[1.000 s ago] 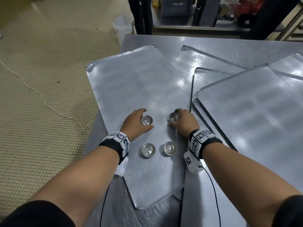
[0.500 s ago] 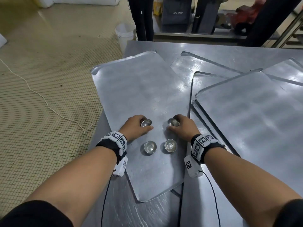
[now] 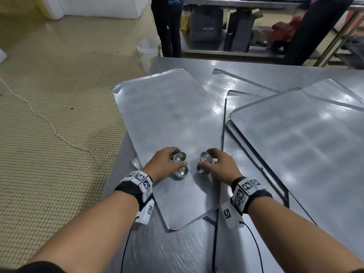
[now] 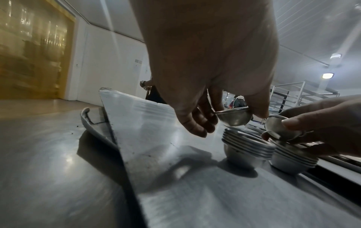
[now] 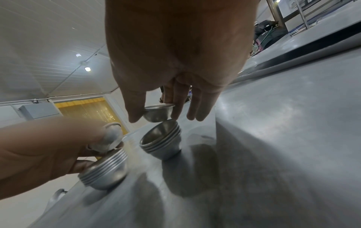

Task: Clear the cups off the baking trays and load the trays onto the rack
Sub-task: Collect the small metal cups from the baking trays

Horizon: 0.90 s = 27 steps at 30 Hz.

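Note:
A long baking tray (image 3: 167, 115) lies on the steel table (image 3: 157, 249) and carries two short stacks of small metal cups. My left hand (image 3: 178, 158) pinches one cup (image 4: 233, 118) just above the left stack (image 4: 248, 149). My right hand (image 3: 204, 159) pinches another cup (image 5: 158, 114) just over the right stack (image 5: 162, 140), which leans. Both held cups hang clear of the tray. Several more trays (image 3: 295, 144) overlap to the right.
The table's left edge runs close to my left wrist, with tiled floor and a loose white cord (image 3: 49, 123) beyond. A white bucket (image 3: 148, 50) and a standing person (image 3: 169, 26) are past the far edge. A metal rack (image 4: 293, 95) stands in the background.
Both hands have lifted the two far cups off the tray and drawn them back over the two nearer stacks.

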Tool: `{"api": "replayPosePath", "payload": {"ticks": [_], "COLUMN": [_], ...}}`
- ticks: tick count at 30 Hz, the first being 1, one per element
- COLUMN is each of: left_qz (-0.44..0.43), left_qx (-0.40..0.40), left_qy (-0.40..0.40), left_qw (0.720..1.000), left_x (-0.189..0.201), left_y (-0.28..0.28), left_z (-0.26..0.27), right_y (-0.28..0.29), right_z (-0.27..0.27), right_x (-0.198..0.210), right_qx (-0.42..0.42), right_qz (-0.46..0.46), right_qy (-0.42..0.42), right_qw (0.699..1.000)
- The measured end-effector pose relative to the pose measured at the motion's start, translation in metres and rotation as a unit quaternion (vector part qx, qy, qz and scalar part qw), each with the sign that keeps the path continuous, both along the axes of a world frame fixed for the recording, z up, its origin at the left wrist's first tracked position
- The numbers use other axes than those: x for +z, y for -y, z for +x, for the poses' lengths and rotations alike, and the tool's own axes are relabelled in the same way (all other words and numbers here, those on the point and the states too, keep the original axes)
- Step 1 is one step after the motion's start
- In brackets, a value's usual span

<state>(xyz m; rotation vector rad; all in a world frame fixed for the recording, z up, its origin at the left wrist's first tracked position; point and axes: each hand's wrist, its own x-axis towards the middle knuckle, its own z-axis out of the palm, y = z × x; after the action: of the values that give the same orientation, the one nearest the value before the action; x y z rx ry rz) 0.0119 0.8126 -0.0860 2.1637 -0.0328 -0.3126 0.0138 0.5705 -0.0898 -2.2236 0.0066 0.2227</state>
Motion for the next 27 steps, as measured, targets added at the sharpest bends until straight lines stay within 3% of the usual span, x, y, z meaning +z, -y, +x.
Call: {"api": "replayPosePath", "payload": {"ticks": [7, 14, 27], "left_qz": [0.039, 0.072, 0.126], "left_qx": [-0.056, -0.092, -0.096], "left_qy": [0.024, 0.037, 0.036], "left_qw": [0.997, 0.992, 0.987], "left_x": [0.003, -0.003, -0.006], "left_y": [0.003, 0.003, 0.004], "left_z": [-0.018, -0.023, -0.021], "right_y": [-0.002, -0.001, -0.008], "right_z": [-0.015, -0.025, -0.023], "right_x": [0.0, 0.0, 0.003], "right_qx": [0.009, 0.042, 0.091], "right_qz": [-0.009, -0.083, -0.17], "right_qy": [0.0, -0.001, -0.012], "right_qw": [1.0, 0.996, 0.981]}}
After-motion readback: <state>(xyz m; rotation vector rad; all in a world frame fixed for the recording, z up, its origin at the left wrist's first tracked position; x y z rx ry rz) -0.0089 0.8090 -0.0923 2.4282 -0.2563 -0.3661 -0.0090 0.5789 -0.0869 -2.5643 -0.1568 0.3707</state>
